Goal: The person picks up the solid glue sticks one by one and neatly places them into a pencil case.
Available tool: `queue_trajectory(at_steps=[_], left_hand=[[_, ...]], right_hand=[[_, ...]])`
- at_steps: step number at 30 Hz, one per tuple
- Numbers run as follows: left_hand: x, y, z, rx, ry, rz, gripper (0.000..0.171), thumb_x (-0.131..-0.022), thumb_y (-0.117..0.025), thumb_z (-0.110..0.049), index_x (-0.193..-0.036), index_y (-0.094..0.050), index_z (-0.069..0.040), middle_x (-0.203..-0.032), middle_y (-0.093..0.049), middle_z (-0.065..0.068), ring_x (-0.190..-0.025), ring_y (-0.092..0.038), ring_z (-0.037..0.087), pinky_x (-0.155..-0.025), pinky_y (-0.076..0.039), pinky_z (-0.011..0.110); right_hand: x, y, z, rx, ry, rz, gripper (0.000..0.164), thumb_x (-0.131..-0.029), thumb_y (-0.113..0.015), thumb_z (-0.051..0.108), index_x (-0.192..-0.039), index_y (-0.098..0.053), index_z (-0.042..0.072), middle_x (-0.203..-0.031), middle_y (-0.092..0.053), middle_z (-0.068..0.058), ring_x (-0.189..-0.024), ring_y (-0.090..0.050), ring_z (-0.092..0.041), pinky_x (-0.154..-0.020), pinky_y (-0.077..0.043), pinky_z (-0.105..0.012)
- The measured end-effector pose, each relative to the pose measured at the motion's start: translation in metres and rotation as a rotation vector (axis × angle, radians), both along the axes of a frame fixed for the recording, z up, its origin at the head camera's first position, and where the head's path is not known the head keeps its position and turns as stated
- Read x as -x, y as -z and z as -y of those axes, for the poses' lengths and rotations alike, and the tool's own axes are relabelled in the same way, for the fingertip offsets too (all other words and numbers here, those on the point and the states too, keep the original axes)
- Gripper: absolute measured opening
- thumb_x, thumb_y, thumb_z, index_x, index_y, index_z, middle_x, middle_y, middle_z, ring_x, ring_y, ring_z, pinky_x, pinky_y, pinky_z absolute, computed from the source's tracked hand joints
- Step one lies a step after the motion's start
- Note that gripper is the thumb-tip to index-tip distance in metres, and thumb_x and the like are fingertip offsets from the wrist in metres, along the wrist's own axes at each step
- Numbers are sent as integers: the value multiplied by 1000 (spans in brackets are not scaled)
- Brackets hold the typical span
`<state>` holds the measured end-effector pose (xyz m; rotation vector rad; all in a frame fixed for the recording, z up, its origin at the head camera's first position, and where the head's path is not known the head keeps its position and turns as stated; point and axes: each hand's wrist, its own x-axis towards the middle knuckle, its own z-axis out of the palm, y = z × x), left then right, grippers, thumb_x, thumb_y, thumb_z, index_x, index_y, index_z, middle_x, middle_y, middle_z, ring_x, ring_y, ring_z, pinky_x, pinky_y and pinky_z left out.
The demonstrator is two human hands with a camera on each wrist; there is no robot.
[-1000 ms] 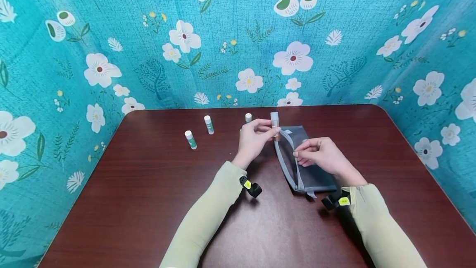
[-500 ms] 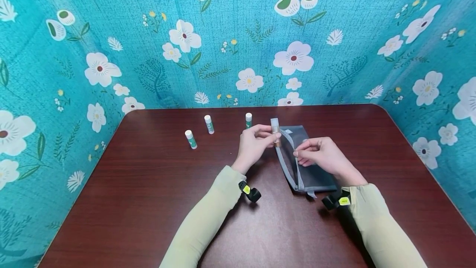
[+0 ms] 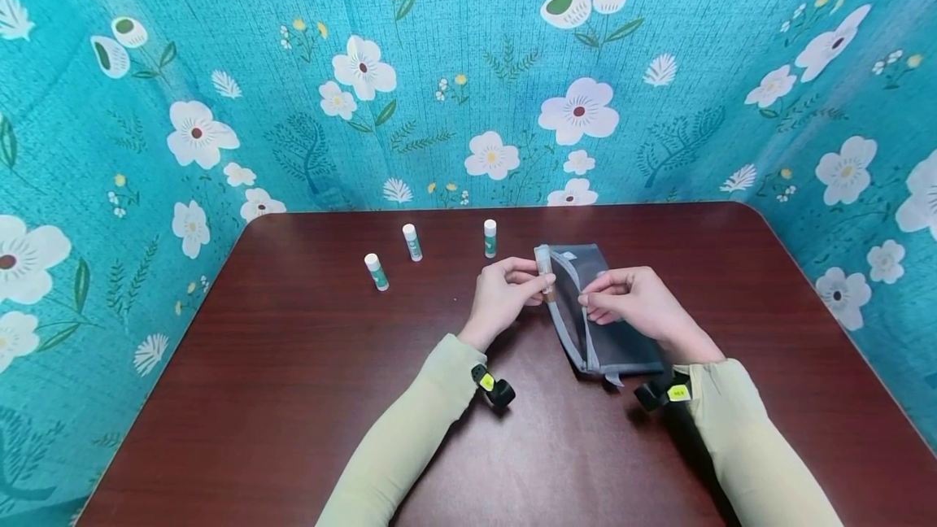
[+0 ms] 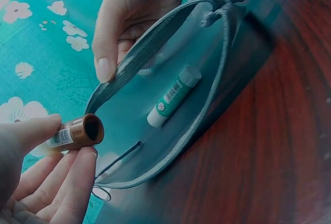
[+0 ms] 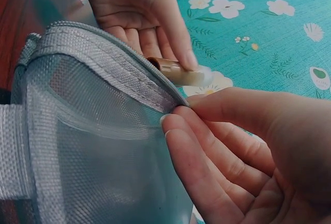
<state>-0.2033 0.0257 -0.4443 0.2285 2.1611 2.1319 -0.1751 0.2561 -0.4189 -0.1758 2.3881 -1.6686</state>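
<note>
My left hand (image 3: 498, 295) pinches a brown glue stick (image 4: 78, 133) with a clear cap between thumb and fingers. It holds it tilted at the mouth of a grey mesh zipper pouch (image 3: 622, 344), the hollow brown end facing the opening. On the opening's other side, my right hand (image 3: 633, 299) pinches the zipper edge (image 5: 155, 92) with thumb and fingertips, keeping the mouth spread apart. Through the opening, the left wrist view shows a green-and-white glue stick (image 4: 174, 95) lying inside the pouch.
Three green-and-white glue sticks stand upright toward the back of the dark wooden table (image 3: 293, 397): a left one (image 3: 376, 272), a middle one (image 3: 413, 243) and a right one (image 3: 490, 239). A teal flowered cloth (image 3: 439, 47) hangs along the table's back and sides.
My left hand has lowered the brown glue stick toward the near part of the pouch mouth, uncovering the right standing glue stick. My right hand has kept its grip on the zipper edge.
</note>
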Motion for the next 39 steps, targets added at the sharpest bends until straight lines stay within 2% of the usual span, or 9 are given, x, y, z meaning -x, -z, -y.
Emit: queue_trajectory(at_steps=[8,20,26,39], left_hand=[[-3,3,0,-11,16,38,26,-86,-84,-12,-106,-71,-2,-80,-75,6,-65,-73,22,-63,-62,35],[-6,4,0,-8,65,136,26,-85,-84,-7,-106,-70,1,-81,-75,8,-64,-73,22,-67,-62,43],[-7,11,-1,19,82,175,26,-85,-84,-9,-105,-70,0,-81,-75,8,-65,-73,22,-65,-62,38],[-10,15,-5,58,82,208,25,-86,-84,-10,-103,-70,1,-80,-74,8,-63,-73,21,-62,-62,35]], right_hand=[[3,-1,-1,-8,-6,-10,28,-92,-78,12,-110,-73,-8,-89,-74,-18,-75,-73,-30,-71,-62,-37],[5,3,-2,4,-12,-4,26,-92,-78,11,-108,-72,-8,-88,-74,-19,-75,-73,-30,-71,-62,-39],[3,1,0,11,-7,11,27,-92,-78,11,-110,-72,-9,-89,-74,-19,-76,-74,-30,-71,-62,-39],[0,3,1,24,-9,19,27,-92,-78,11,-109,-72,-9,-89,-74,-19,-76,-73,-30,-71,-62,-40]])
